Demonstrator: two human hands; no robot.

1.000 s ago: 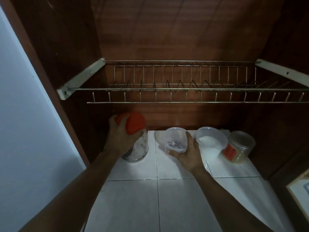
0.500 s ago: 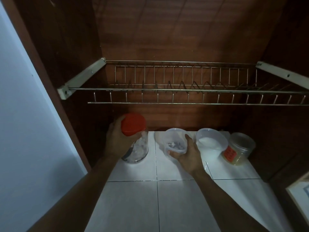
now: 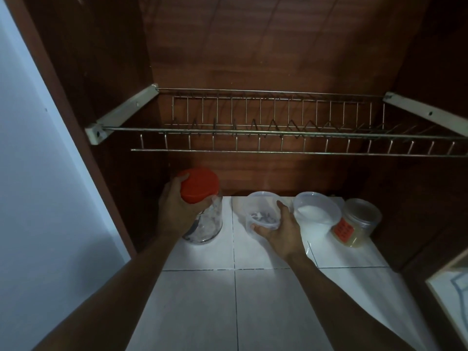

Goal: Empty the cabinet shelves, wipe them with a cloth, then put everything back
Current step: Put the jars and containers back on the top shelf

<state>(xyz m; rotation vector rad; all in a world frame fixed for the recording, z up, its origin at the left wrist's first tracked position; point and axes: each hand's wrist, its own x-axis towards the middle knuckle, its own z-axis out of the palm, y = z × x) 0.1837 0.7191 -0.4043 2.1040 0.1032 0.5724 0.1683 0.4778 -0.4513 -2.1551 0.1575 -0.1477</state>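
While gripping two containers at once, go slowly and mind each one separately. Left hand (image 3: 174,211): fingers curled round the shoulder of the glass jar (image 3: 207,224), just under its red lid (image 3: 200,184). Right hand (image 3: 281,229): cupped round the near side of the small clear tub (image 3: 262,211), thumb up along its right wall, a fingertip hooked at the front rim.

Both containers sit at the back of the tiled shelf (image 3: 253,300), below the bare wire rack (image 3: 278,133). Impossible to tell from here: bases touching the tiles or just off them, lifting out or setting back.

Either way, grip the jar by the glass rather than the lid, in case of a loose thread. Keep it upright and off the cabinet's left wall (image 3: 121,173), close beside the knuckles. Hold the tub level: cannot make out a lid on it, and dark bits lie loose in the bottom. Squeeze lightly, given thin and probably flexible plastic.

Watch the thumb side of the right hand, with the powder tub (image 3: 316,210) just beside it and an orange-labelled jar (image 3: 357,225) beyond. Travel straight toward or away from the body, low enough to pass under the rack's front rail, and set down or lift one base at a time rather than both together.
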